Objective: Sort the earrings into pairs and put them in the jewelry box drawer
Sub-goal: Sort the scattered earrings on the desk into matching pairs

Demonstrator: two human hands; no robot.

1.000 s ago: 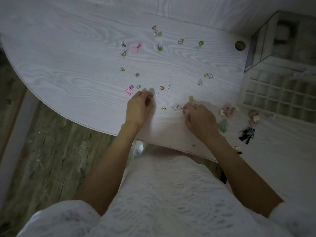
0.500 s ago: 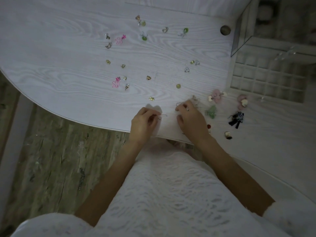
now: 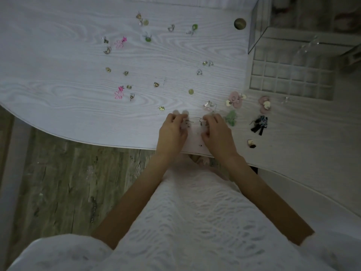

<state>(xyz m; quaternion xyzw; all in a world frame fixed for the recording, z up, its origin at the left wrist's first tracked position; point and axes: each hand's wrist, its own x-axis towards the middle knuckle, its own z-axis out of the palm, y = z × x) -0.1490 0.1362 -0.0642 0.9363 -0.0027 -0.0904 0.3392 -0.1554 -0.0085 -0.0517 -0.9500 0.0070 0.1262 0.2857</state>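
I have both hands low at the near edge of the table (image 3: 58, 98), at about 6 o'clock in my view. My left hand (image 3: 172, 129) has its grip curled around a small hook earring (image 3: 188, 122), pinched at the fingertips, and my right hand (image 3: 216, 132) pinches a matching hook earring (image 3: 201, 122) the same way. I judge I hold the two close together so that I can compare them as a pair before they go anywhere; what hangs from the hooks is too small and dim to make out.

The rest of the earrings lie loose and unsorted across the table from 10 to 2 o'clock: two pink flower earrings (image 3: 118, 94), green ones (image 3: 194, 27) near 12, small gold studs (image 3: 156, 84) in the middle. A pink rose pair (image 3: 235, 98) sits at 2 o'clock beside a green cluster (image 3: 231, 118) and a black bow piece (image 3: 259, 124). The jewelry box drawer (image 3: 289, 79) stands pulled open at 2 o'clock, and its grid of compartments looks unfilled as far as I can tell.

The table is pale wood-grain with a curved near edge and a round cable hole (image 3: 239, 23) at 1 o'clock. Below it at 8 o'clock I see worn wooden floor (image 3: 68, 182). The room is dim.
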